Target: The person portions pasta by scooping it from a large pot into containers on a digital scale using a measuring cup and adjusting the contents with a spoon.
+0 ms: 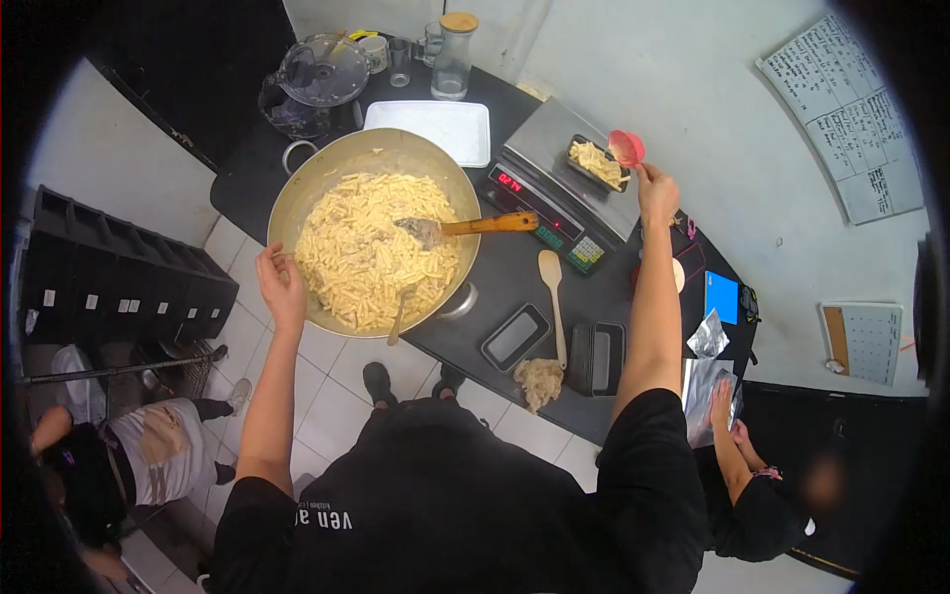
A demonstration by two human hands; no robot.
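My left hand (283, 287) grips the rim of a wide metal pot (465, 193), its fingers bent over the edge. Creamy pasta (381, 262) fills much of the pot. A wooden-handled spatula (490, 224) and a spoon (398, 319) rest in it. Stretched out to the far right, my right hand (657, 195) is closed around the handle of a red scoop (626, 148). The scoop is tilted over the edge of a small black tray (620, 184) holding pasta. That tray sits on the steel platform of a digital scale (554, 213) with a lit red display.
A white tray (465, 124), glass carafe (451, 69) and blender jar (322, 74) stand behind. Nearer lie a wooden spoon (554, 297), black trays (515, 337) and a crumpled cloth (539, 383). At right, another person's hands (722, 404) touch foil; someone else (163, 450) is at left.
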